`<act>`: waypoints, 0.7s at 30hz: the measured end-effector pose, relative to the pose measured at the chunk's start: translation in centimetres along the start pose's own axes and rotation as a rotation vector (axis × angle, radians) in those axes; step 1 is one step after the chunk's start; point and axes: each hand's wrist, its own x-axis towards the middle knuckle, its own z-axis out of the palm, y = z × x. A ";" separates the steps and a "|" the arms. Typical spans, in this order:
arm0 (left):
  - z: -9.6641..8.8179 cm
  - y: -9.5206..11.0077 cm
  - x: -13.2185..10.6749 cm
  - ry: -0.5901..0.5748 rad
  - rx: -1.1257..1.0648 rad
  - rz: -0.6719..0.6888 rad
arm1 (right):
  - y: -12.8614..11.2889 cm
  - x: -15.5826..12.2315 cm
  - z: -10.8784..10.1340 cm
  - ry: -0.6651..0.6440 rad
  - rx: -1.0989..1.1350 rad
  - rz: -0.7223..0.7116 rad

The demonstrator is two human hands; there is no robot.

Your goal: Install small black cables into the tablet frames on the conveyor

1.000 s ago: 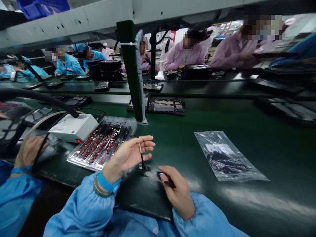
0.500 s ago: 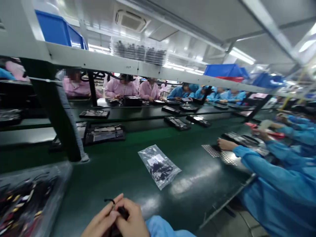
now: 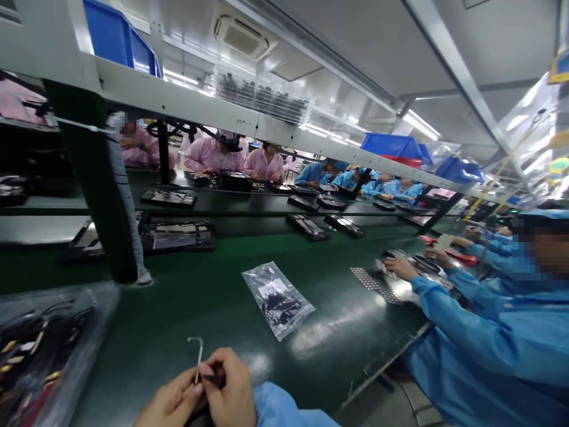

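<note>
At the near edge of the bench my two hands meet. My left hand (image 3: 171, 398) is closed, with its fingertips pinching the lower end of a thin pale strip, like a narrow flex cable (image 3: 200, 354), whose top bends sideways. Against it, my right hand (image 3: 235, 385) has its fingers curled around a small dark piece (image 3: 214, 379); its kind is unclear. Something black shows below both hands, mostly hidden. Beyond them lies a clear plastic bag (image 3: 278, 299) with small black parts and a white label inside.
At left sits a plastic-lined tray (image 3: 40, 350) of cables. A dark post (image 3: 100, 196) rises behind it, under a white shelf beam (image 3: 178, 110). Black device housings (image 3: 178, 235) line the far side. A blue-sleeved co-worker's hand (image 3: 400, 267) works near a dotted sheet (image 3: 371, 283) at right.
The pale strip now stands higher and longer above my fingers. The view has swung slightly right, and the co-worker's hand has shifted over the dotted sheet.
</note>
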 end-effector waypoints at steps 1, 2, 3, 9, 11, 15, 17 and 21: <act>0.0 -0.2 0.0 -0.002 0.018 0.006 | -0.1 0.1 -0.1 -0.020 -0.021 -0.066; 0.0 -0.3 0.0 -0.002 0.042 0.010 | -0.2 0.2 -0.2 -0.047 -0.043 -0.139; -0.1 -0.4 0.0 -0.002 0.069 0.011 | -0.2 0.3 -0.3 -0.077 -0.065 -0.206; 0.3 -0.2 0.0 0.078 0.187 -0.037 | 0.5 1.0 -1.0 -0.306 -0.190 -0.418; 0.6 0.0 0.0 0.088 0.182 -0.052 | 0.9 1.1 -1.3 -0.369 -0.232 -0.458; 0.9 0.0 -0.1 0.076 0.226 -0.071 | 0.9 1.2 -1.8 -0.416 -0.285 -0.487; 1.1 0.0 -0.2 0.072 0.262 -0.080 | 0.6 1.3 -2.1 -0.420 -0.281 -0.482; 1.5 0.8 -1.1 0.084 0.305 -0.071 | 0.0 1.3 -2.9 -0.422 -0.238 -0.518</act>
